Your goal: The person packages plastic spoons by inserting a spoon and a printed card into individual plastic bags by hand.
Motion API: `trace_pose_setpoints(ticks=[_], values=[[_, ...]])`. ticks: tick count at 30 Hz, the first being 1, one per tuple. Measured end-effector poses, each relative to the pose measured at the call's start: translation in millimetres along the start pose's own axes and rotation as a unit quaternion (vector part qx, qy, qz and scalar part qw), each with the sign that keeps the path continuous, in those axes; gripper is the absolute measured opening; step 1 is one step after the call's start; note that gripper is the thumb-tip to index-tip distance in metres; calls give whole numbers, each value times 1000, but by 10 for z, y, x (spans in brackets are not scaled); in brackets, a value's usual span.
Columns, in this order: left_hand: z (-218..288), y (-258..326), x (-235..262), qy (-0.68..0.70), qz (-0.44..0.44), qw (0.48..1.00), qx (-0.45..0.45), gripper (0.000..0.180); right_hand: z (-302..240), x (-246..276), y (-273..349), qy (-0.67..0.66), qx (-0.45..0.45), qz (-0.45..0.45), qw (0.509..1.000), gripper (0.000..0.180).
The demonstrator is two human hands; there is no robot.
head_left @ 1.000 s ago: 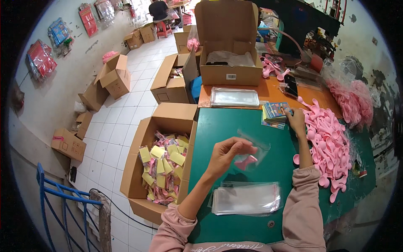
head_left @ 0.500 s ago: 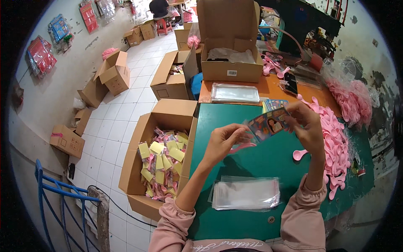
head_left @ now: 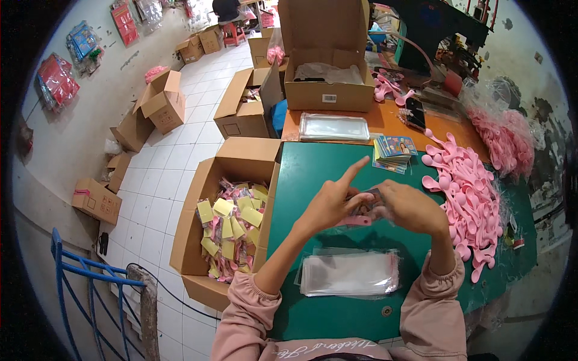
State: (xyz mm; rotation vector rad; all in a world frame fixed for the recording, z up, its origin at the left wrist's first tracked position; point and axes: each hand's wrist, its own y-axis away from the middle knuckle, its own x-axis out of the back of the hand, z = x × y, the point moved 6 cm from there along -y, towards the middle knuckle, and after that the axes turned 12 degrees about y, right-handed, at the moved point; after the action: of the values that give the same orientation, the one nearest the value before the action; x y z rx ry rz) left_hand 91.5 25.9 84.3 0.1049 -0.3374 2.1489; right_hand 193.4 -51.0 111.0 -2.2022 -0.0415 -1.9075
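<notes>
L hand [head_left: 330,204] & R hand [head_left: 409,207] pinch a card [head_left: 366,203] + pink spoon [head_left: 354,221] between them (bagging step, I think). Next: needs a bag [head_left: 350,274], just below the grip.

Light: bright, even, from overhead; no hard shadows.
Glare: sheen on the stack of clear bags [head_left: 351,274] and white floor tiles [head_left: 174,156].
Distortion: strong fisheye; table edge [head_left: 512,253] bends, black corners.
Blur: hands slightly soft; far background fuzzy.
</notes>
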Motion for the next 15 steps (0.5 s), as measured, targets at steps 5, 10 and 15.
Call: trace_pose_setpoints(ticks=[5, 10, 15], values=[[-345, 56, 104, -17, 34, 998, 57, 67, 190, -212, -146, -249, 21, -38, 968, 17], [-816, 116, 233, 244, 19, 963, 112, 60, 677, -516, -210, -415, -178, -16, 892, 30], [-917, 75, 265, 295, 82, 944, 124, 58, 734, -526, -169, -473, -177, -63, 861, 24]])
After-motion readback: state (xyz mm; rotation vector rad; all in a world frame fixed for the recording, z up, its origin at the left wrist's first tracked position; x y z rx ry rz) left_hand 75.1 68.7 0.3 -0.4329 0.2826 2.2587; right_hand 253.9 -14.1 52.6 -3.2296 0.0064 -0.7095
